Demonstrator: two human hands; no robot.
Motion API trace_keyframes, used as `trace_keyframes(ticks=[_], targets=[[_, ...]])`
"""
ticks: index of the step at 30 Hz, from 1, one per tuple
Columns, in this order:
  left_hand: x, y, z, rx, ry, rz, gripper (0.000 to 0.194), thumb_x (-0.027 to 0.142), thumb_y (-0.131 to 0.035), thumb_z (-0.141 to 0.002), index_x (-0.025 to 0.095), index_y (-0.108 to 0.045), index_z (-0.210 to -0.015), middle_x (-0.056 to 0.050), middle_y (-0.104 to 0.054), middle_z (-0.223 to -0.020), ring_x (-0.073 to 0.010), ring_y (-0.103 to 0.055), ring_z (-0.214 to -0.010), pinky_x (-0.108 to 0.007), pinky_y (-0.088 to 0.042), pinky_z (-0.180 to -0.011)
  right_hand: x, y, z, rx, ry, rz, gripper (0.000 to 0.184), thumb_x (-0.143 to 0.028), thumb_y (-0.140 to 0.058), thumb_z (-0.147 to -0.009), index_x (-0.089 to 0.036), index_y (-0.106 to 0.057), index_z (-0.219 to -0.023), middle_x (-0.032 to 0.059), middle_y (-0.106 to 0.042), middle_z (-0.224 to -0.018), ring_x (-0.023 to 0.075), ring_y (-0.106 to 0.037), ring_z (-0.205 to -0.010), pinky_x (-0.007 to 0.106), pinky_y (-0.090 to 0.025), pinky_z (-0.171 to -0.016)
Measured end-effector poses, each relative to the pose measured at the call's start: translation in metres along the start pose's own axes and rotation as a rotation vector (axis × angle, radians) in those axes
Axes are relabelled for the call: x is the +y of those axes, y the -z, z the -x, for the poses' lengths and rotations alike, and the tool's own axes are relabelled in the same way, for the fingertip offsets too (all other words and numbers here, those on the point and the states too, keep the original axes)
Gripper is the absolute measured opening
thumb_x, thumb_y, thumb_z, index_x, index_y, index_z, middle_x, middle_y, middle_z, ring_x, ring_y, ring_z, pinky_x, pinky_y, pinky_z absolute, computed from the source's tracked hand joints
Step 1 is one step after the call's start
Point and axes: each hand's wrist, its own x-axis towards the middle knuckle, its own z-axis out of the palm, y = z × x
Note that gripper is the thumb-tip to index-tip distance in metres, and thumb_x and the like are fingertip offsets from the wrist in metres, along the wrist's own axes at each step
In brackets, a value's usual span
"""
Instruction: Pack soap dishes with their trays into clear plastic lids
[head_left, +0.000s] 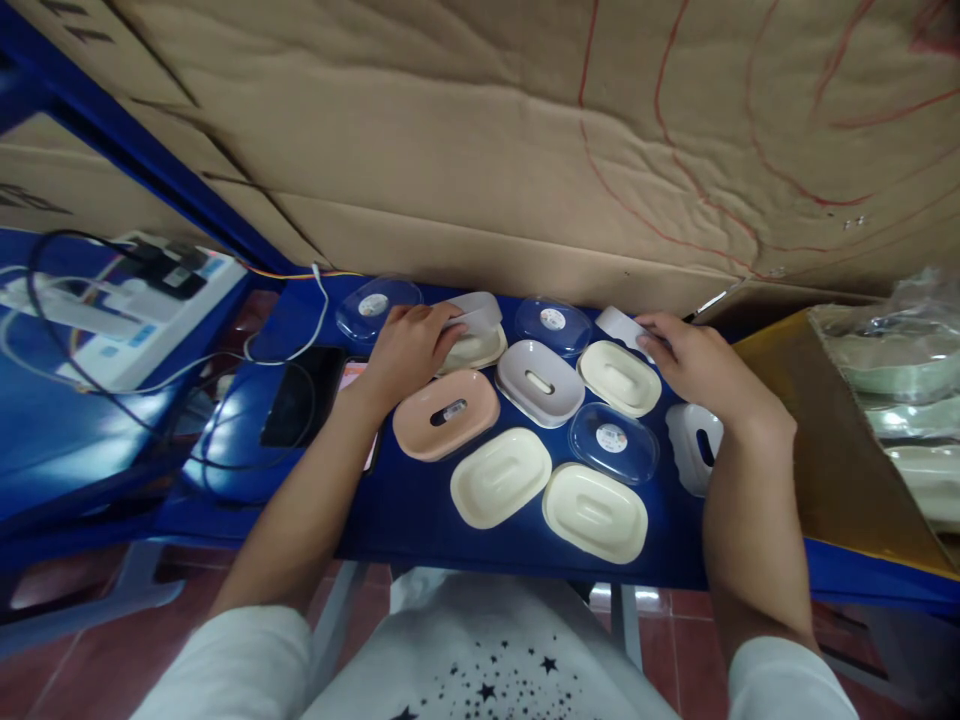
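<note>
My left hand (411,348) grips a pale grey soap dish tray (480,312), tilted just above a cream soap dish base (484,350). My right hand (691,362) pinches another pale soap dish tray (619,324), tilted beside a cream base (621,378). Between my hands, a grey slotted tray (551,362) sits in a base. Nearer my left forearm lies a peach slotted tray (424,412). Two more cream bases (501,478) lie at the front. Partly behind my right wrist is a white slotted tray (688,450).
Clear lids with round stickers lie at the back left (356,312), back middle (532,325) and right (630,455). Cardboard (465,150) stands behind. An open carton (810,420) holds wrapped dishes at right. Phones (304,395), cables and a power strip (150,320) are at left.
</note>
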Motion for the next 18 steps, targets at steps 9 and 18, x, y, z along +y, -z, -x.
trace_keyframes(ticks=[9,18], targets=[[0.006,0.000,0.001,0.034,0.020,0.000,0.030,0.030,-0.050,-0.107,0.018,-0.071,-0.125,-0.017,-0.077,-0.124,-0.0371,-0.068,-0.122,-0.056,-0.044,-0.108,-0.006,-0.019,-0.012,0.066,-0.048,0.328,0.040,-0.028,-0.048,-0.106,-0.018,-0.069,-0.137,0.0169,-0.080,-0.109,0.0329,-0.073,-0.100,0.043,-0.050,-0.091],[0.026,0.021,0.011,0.047,-0.077,0.043,0.033,0.011,-0.048,-0.097,0.021,-0.072,-0.118,-0.011,-0.077,-0.125,-0.0334,-0.070,-0.121,-0.053,-0.048,-0.105,-0.035,-0.019,-0.007,0.063,0.081,0.166,0.034,-0.018,-0.045,-0.104,-0.016,-0.071,-0.125,0.0173,-0.076,-0.127,0.0357,-0.066,-0.122,0.050,-0.044,-0.104]])
